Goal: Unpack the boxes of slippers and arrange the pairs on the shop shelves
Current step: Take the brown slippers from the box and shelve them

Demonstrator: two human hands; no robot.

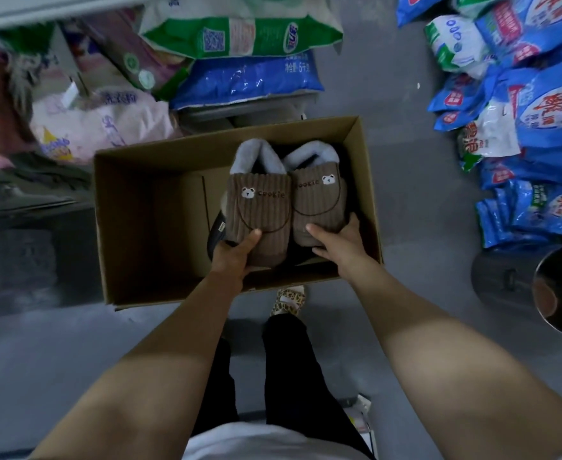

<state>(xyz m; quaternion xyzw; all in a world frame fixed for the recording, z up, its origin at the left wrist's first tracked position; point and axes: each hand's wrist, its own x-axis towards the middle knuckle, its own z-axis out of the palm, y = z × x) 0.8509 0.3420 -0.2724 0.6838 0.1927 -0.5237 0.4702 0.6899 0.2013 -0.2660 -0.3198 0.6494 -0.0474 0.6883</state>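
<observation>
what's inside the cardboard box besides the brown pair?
Inside the cardboard box: bare bottom on the left and a dark slipper showing under the brown pair, held by left hand and right hand. Anything beneath them is covered.

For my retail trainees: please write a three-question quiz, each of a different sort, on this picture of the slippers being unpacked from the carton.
1. True or false: each of the hands, left hand and right hand, grips one brown slipper.
2. Which word is stitched on the left slipper and the right slipper? A) Honey B) Cookie C) Teddy
3. Fill in: the slippers are held over an open cardboard ____ on the floor.

Key: 1 true; 2 B; 3 box.
</observation>
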